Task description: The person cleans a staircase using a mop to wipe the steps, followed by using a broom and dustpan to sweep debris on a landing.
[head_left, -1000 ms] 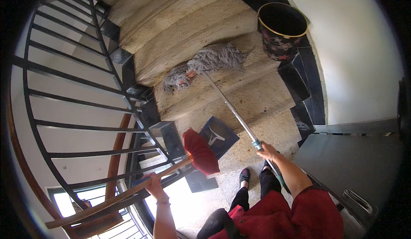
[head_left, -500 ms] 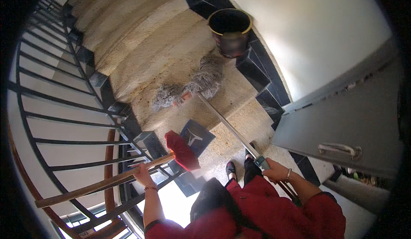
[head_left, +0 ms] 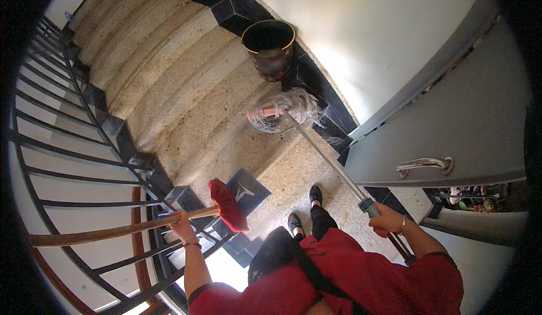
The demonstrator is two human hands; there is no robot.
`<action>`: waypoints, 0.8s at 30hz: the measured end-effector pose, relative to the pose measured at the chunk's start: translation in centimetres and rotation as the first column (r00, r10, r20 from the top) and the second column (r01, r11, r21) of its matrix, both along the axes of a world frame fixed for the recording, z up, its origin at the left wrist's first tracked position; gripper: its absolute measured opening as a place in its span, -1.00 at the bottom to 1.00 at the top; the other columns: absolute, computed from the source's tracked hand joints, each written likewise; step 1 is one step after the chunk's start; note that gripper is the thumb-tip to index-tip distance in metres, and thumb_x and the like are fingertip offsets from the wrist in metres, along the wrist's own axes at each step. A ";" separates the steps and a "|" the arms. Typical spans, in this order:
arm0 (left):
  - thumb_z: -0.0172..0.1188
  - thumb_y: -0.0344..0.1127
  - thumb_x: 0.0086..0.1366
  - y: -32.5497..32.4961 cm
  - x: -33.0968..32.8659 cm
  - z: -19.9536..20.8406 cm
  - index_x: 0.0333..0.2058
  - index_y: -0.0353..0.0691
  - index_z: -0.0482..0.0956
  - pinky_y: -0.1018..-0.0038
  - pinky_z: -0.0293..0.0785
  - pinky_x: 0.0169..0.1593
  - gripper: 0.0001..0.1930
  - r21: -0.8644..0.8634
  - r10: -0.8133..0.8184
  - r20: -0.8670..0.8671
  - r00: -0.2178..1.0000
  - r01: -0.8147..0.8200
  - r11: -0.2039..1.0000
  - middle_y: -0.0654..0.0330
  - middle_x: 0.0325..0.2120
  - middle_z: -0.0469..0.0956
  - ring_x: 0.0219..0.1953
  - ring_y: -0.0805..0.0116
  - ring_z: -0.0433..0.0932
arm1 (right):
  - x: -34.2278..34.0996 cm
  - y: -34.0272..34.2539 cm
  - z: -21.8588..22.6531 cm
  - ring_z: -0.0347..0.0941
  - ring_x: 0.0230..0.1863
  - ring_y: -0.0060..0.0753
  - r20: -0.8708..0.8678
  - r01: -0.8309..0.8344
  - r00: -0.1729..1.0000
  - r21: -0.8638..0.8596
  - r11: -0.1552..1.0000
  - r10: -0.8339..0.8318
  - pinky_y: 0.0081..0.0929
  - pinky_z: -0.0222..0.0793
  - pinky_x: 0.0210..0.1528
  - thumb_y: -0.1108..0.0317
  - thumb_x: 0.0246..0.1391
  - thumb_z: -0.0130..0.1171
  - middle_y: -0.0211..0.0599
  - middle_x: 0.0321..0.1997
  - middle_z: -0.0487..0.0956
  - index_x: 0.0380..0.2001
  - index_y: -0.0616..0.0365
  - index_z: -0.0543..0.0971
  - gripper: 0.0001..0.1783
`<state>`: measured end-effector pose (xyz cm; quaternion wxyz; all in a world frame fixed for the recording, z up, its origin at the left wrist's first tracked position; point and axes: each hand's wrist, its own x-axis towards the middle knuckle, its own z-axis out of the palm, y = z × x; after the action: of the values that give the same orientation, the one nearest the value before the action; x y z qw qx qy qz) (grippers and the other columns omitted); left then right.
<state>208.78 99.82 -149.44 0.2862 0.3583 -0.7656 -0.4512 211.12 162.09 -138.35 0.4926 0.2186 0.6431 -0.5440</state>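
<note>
My right hand (head_left: 387,222) is closed around the metal handle of a string mop (head_left: 299,109). The mop's grey strands and orange-pink head lie on the right end of a lower stair, spilling against the black edge tiles below the bucket. In my left hand (head_left: 182,226) is a wooden pole (head_left: 113,235), held at a slant near the railing, its fingers wrapped round it. A red cloth (head_left: 227,205) covers the pole's far end, in front of a flat dark-blue square (head_left: 251,189) with a white three-armed mark.
A dark bucket (head_left: 270,52) with a yellow rim stands on the stairs by the wall. Speckled steps (head_left: 186,83) climb to the upper left. Black metal railing (head_left: 73,154) runs along the left. A grey door (head_left: 435,128) with a metal handle is at right.
The mop head has swept right across the step to the black edge tiles, its strands now bunched there. My right hand has shifted right. The whole view has shifted somewhat too.
</note>
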 end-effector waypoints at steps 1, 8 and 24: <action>0.23 -0.42 0.12 0.7 -0.4 0.6 -0.34 -0.27 0.45 0.43 0.43 -0.15 -0.84 0.016 -0.003 0.072 0.997 0.002 1.000 0.24 -0.41 0.50 -0.38 0.41 0.44 | 0.2 0.4 0.9 0.13 -0.84 -0.56 0.046 0.132 0.991 -0.105 0.986 -0.128 -0.53 0.07 -0.82 0.55 -0.04 0.03 -0.40 -0.79 0.22 -0.26 0.12 0.21 -0.71; 0.26 -0.34 0.05 -0.9 -0.6 -0.5 -0.38 -0.30 0.49 0.39 0.44 -0.18 -0.80 0.033 0.003 -0.043 0.999 -0.002 0.999 0.15 -0.41 0.53 -0.34 0.33 0.49 | 4.0 3.4 2.1 0.03 -0.87 -0.77 0.421 0.552 0.824 -0.449 0.703 -0.378 -0.66 -0.08 -0.86 0.53 0.01 -0.01 -0.61 -0.82 0.15 -0.45 0.04 0.30 -0.87; 0.28 -0.21 -0.02 -0.7 -2.6 1.6 -0.30 -0.25 0.48 0.27 0.44 -0.13 -0.67 -0.129 0.057 0.119 0.991 -0.041 0.991 0.11 -0.37 0.57 -0.31 0.19 0.55 | 6.2 3.0 5.7 0.11 -0.84 -0.59 0.127 0.375 0.926 -0.206 0.904 -0.355 -0.55 0.01 -0.83 0.61 -0.08 0.06 -0.45 -0.80 0.18 -0.41 0.06 0.22 -0.74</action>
<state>206.21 99.08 -147.83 0.2718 0.3851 -0.7996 -0.3720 217.30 165.12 -132.68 0.4312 0.3008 0.5026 -0.6863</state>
